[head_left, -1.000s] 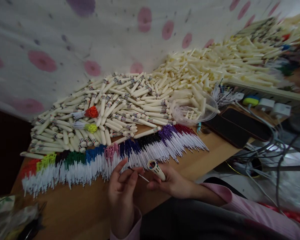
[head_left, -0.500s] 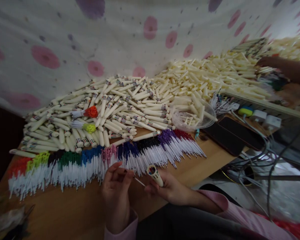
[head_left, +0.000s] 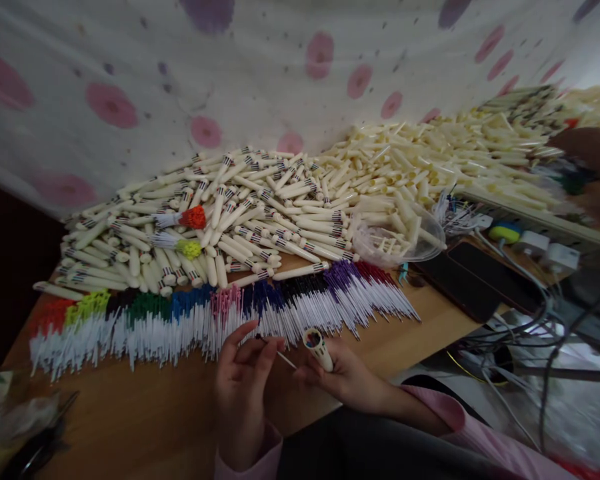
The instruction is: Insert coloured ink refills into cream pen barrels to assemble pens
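Observation:
Between the thumb and fingers of my left hand [head_left: 245, 383] is a thin pen refill [head_left: 286, 360], its white tube pointing right and down. My right hand [head_left: 347, 377] is wrapped round a cream multicolour pen barrel [head_left: 323, 350]. The barrel's open end is tilted up, with several coloured pieces inside. The refill's white tip lies close to my right fingertips; I cannot tell whether they touch it. Just beyond both hands, refills [head_left: 300, 310] with coloured ends lie in a long row sorted by colour.
Behind the row are heaped pen barrels [head_left: 240, 220], with red and yellow refill bundles on top. A clear plastic bowl [head_left: 365, 247] holds cream parts. Phones [head_left: 455, 283], a power strip [head_left: 540, 217] and cables are at right. Another person's hand [head_left: 587, 150] is at far right.
The view has shifted slightly, so everything sits a little further right. Both hands keep their hold on the refill and the barrel. The other person's hand has moved at far right.

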Demonstrator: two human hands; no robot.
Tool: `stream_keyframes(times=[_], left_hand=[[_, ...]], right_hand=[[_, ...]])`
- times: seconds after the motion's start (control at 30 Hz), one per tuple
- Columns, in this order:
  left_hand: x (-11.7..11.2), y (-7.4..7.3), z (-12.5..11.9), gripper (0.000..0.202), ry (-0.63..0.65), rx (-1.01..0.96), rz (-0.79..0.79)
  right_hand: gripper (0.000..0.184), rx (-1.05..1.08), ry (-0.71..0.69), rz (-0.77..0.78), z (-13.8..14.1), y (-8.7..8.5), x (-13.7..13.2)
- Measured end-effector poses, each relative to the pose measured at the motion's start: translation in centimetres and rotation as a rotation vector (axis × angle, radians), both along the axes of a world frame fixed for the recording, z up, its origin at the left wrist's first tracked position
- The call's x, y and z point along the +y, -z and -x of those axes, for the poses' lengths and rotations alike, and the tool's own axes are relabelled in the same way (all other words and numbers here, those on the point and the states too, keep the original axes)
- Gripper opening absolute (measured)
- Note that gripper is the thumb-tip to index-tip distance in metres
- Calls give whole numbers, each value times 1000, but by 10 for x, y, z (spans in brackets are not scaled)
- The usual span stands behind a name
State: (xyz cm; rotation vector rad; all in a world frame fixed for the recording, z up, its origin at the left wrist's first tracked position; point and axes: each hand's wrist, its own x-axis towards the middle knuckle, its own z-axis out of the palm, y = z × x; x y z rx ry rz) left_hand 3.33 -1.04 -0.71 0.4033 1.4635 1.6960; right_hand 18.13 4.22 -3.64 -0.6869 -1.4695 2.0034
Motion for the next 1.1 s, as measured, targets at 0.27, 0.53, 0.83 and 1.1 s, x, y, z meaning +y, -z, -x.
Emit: stream_keyframes(times=[0.27, 0.53, 0.83, 1.1], left_hand=[[9, -3, 8, 43, -112, 173, -21], [4, 1, 9, 35, 60, 21, -63], [-1, -21, 27, 32, 220, -280, 74], [-10, -26, 32, 30, 184, -500, 187]], right_hand=[[48, -42, -18, -35, 1, -2, 1], [44, 22, -21, -55, 0, -6, 1], [47, 0, -46, -190, -3, -7, 5], [42, 7, -25, -203, -2, -8, 5]])
